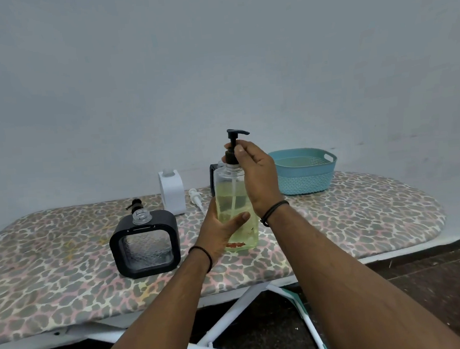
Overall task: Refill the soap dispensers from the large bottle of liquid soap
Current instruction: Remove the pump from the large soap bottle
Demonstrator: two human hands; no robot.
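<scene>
The large soap bottle (235, 207), at centre of the ironing board (364, 213), is held by the left hand (222, 230); its pump collar (231, 157) is pinched, seemingly, by the right hand (253, 172). The black dispenser (145, 244) stands open at nine o'clock. A slackened grip could tip the bottle and spill soap.

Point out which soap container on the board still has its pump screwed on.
The tall clear bottle of yellow soap held by both hands; the black-framed dispenser and white dispenser stand with open necks.
</scene>
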